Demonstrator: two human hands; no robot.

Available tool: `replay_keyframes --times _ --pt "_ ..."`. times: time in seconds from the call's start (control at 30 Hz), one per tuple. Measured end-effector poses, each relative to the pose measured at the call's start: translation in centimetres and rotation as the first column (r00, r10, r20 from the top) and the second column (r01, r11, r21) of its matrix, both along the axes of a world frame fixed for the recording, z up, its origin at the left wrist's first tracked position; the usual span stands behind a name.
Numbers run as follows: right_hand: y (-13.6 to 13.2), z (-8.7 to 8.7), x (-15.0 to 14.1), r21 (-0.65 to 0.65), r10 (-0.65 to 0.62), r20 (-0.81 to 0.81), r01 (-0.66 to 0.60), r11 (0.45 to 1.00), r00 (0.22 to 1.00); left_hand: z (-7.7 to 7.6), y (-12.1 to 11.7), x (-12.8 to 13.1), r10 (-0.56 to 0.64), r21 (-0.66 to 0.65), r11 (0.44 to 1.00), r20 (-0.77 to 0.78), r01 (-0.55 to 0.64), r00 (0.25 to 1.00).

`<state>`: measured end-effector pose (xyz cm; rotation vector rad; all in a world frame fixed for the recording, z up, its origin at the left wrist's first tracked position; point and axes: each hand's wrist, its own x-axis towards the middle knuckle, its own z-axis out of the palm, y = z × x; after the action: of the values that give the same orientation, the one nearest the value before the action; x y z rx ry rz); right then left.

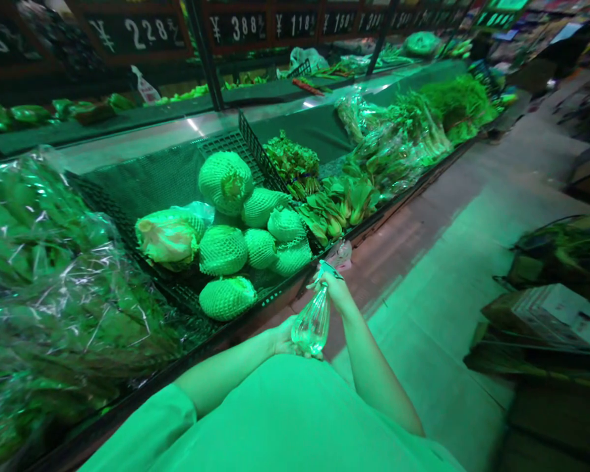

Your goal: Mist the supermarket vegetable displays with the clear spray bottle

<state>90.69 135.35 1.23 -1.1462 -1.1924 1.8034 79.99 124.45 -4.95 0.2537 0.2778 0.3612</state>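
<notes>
Left hand (286, 339) low, half-curled under the bottom of a clear plastic bag (313, 324), fingers cupping it, not fully closed. Right hand (332, 286) closed on the gathered neck of the bag, next to a small flat strip at the top, exact kind unclear. Bag out in front of the body, just past the counter edge (275, 296), thin, shiny, apparently empty or nearly so, slightly puffed at the bottom, contents impossible to confirm.

Risks: thin plastic slipping through the fingers if either grip loosens; a tear from pulling between both hands; a snag on the counter edge or the black mesh crate (260, 154).

Close by: net-wrapped cabbages (225, 183) piled against the crate, plastic-wrapped greens (44, 275) to the left. Green light over everything, true colours hard to judge.
</notes>
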Motion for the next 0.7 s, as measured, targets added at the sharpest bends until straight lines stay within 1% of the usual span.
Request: replay_keyframes --times 0.1,0.23,0.3,0.4,0.53,0.7 --pt "0.2 -0.5 0.1 -0.019 0.033 -0.006 -0.033 0.999 0.999 0.3 -0.1 0.3 -0.041 -0.090 0.995 -0.008 0.040 0.999" --pt "0.2 -0.6 0.3 -0.072 0.100 -0.033 -0.102 0.992 0.994 1.1 -0.4 0.9 -0.013 -0.157 0.988 -0.022 0.009 1.000" --pt "0.2 -0.4 0.4 -0.091 0.143 -0.065 -0.148 0.985 0.988 1.5 -0.5 1.3 0.005 -0.178 0.984 -0.035 -0.011 0.999" --pt "0.2 -0.2 0.4 -0.118 0.150 -0.078 -0.159 0.980 0.986 1.8 -0.8 1.9 0.045 -0.205 0.977 -0.054 -0.055 0.998" --pt "0.3 -0.3 0.4 -0.159 0.164 -0.068 -0.173 0.972 0.984 2.0 -1.2 2.8 0.114 -0.229 0.965 -0.082 -0.130 0.990" --pt "0.6 -0.5 0.6 -0.166 0.206 -0.026 -0.208 0.964 0.978 2.0 -1.7 3.9 0.184 -0.245 0.947 -0.114 -0.207 0.976"
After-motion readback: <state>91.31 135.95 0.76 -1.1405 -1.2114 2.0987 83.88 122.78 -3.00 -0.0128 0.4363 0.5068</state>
